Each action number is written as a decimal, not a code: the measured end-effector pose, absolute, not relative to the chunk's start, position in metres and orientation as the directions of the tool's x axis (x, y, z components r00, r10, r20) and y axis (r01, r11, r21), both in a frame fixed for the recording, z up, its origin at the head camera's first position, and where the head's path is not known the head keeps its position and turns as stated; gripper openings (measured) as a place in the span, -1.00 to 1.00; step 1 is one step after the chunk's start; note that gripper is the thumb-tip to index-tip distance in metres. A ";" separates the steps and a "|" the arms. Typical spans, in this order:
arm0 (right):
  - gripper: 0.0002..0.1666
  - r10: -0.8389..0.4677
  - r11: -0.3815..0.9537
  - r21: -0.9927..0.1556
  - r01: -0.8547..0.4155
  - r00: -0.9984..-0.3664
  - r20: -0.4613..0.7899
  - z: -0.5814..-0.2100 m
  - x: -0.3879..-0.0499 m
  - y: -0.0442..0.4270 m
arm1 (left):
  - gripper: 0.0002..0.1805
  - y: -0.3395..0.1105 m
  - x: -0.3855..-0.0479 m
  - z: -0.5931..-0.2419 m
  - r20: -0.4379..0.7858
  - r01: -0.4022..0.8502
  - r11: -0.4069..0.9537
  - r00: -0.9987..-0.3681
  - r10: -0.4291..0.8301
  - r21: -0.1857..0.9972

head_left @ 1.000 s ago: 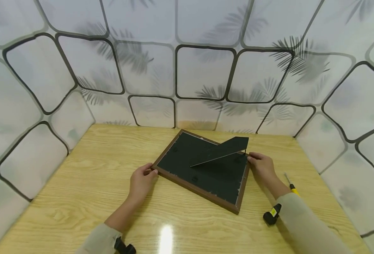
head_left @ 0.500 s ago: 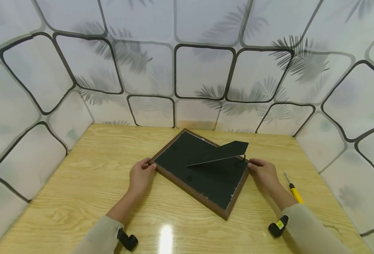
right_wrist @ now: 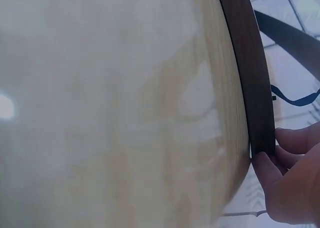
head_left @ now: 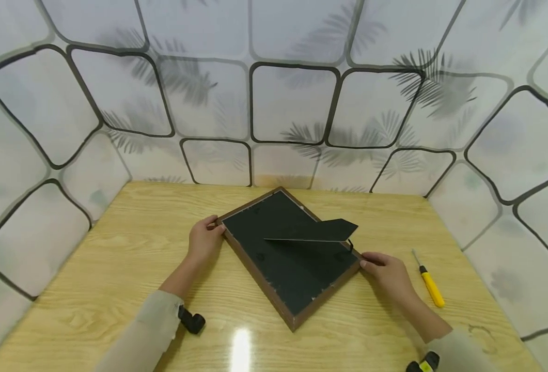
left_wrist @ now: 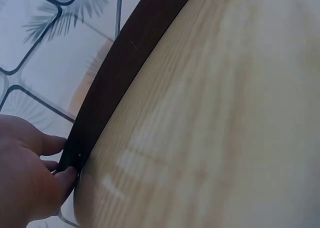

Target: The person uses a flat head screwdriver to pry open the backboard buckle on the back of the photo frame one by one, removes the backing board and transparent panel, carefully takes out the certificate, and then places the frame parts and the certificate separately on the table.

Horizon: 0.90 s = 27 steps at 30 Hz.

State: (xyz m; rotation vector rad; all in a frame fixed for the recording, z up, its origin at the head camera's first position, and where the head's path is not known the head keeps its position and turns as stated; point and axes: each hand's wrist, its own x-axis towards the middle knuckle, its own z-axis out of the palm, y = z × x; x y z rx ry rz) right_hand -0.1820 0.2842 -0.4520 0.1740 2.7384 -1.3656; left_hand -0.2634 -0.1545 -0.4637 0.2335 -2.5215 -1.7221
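Note:
A picture frame [head_left: 274, 268] with a brown wooden border lies face down on the table, one corner towards me. Its black easel stand [head_left: 320, 230] is raised from the backing, joined near the right corner by a short dark strap [right_wrist: 295, 100]. At the left corner, my left hand [head_left: 204, 240] pinches the border between thumb and fingers. My right hand [head_left: 390, 276] grips the right corner the same way. Both wrist views show the frame's dark side edge [left_wrist: 115, 73] between thumb and fingers. The frame's front is hidden.
To the right of my right hand lies a screwdriver [head_left: 433, 289] with a yellow handle. The wood-grain table [head_left: 115, 268] meets a patterned white wall covering [head_left: 297, 103] at the back and sides. A light reflection shines near the table's front.
The picture frame has turned clockwise on the table: its left corner went away from me, its right corner came nearer. Both hands moved with it, uncovering the screwdriver's handle.

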 end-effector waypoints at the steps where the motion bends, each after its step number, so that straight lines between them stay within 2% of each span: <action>1: -0.49 0.067 0.598 -0.790 0.137 -0.990 -0.122 -0.452 -0.179 0.282 | -0.45 -0.155 -0.266 -0.464 -0.020 -0.082 0.360 -0.985 -0.173 0.929; 6: -0.56 0.060 0.617 -0.778 0.120 -0.993 -0.106 -0.451 -0.172 0.276 | -0.46 -0.156 -0.274 -0.465 -0.026 -0.088 0.356 -0.984 -0.175 0.930; 10: -0.61 0.050 0.646 -0.758 0.089 -0.996 -0.074 -0.450 -0.181 0.273 | -0.43 -0.155 -0.268 -0.464 -0.018 -0.079 0.340 -0.984 -0.179 0.937; 17: -0.51 -0.028 0.591 -0.805 0.053 -0.996 -0.086 -0.452 -0.218 0.270 | -0.33 -0.147 -0.239 -0.462 -0.055 -0.103 0.324 -0.986 -0.154 0.941; 27: -0.66 -0.070 0.594 -0.805 0.009 -0.996 -0.063 -0.455 -0.248 0.264 | -0.32 -0.120 -0.190 -0.464 -0.098 -0.116 0.296 -0.992 -0.073 0.948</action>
